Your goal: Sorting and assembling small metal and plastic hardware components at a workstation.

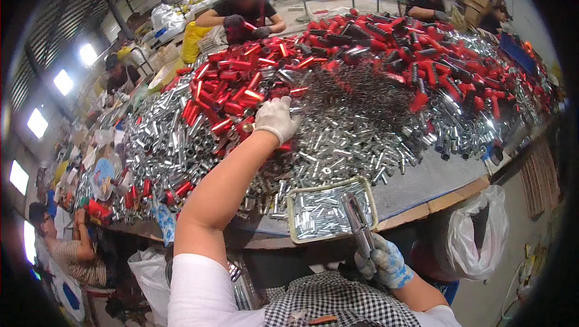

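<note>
My left hand (277,120), in a white glove, reaches far onto the heap, at the near edge of a pile of shiny red tubes (232,88). Its fingers curl down among the parts; whatever lies in them is hidden. Close to my body, my right hand (389,262) wears a white and blue glove and is closed around long shiny metal tubes (360,227). They point up and away, over the right side of a pale tray (294,221). Many small silver pins (325,209) fill that tray.
Dark springs (362,98) are heaped beyond loose silver pins (338,140). Red and black handles (416,55) pile up at the far right, silver tubes (163,140) at the left. A white plastic bag (476,236) hangs by the table's right edge. Other people work around the table.
</note>
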The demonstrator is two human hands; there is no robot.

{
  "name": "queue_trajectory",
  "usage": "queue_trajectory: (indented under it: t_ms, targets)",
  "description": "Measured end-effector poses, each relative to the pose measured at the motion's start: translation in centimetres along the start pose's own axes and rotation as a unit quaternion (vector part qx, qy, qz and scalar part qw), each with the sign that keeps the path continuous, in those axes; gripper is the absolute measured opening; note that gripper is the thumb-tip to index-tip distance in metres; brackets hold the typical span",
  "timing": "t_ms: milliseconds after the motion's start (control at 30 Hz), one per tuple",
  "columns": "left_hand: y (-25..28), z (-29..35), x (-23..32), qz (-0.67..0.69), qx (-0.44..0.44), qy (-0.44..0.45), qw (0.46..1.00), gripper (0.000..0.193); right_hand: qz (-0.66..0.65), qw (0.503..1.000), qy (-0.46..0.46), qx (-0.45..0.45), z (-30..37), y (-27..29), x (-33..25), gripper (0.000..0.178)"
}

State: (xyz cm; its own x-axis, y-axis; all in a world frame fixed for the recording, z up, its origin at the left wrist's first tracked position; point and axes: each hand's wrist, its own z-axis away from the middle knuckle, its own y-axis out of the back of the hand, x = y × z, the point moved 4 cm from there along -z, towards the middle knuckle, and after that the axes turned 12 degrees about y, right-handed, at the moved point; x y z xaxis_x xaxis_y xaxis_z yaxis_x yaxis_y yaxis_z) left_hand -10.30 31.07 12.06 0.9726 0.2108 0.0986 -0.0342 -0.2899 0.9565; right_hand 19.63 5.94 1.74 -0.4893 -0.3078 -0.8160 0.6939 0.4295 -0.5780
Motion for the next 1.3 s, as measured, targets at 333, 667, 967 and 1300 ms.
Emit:
queue_trajectory:
  t_ms: [333,667,967,1300]
  targets:
    - [-4.3,-2.8,1.2,-0.024,-0.174,-0.036,0.984,0.046,-0.04,0.999,-0.022,0.001,-0.2,3.1,-0.8,0.084]
    - [-0.7,-7.4,-7.8,-0.204,-0.028,0.016,0.978,0.036,-0.065,0.997,-0.031,-0.008,-1.5,3.5,-0.3,0.081]
    - [3.8,-1.9,-7.3,0.215,0.096,-0.034,0.971,0.041,-0.013,1.0,-0.003,-0.023,-1.4,2.3,-0.3,0.082]
    - [7.6,16.1,-4.8,0.375,0.0,-0.094,0.922,0.057,0.041,0.998,-0.023,-0.049,-0.8,-1.2,0.6,0.089]
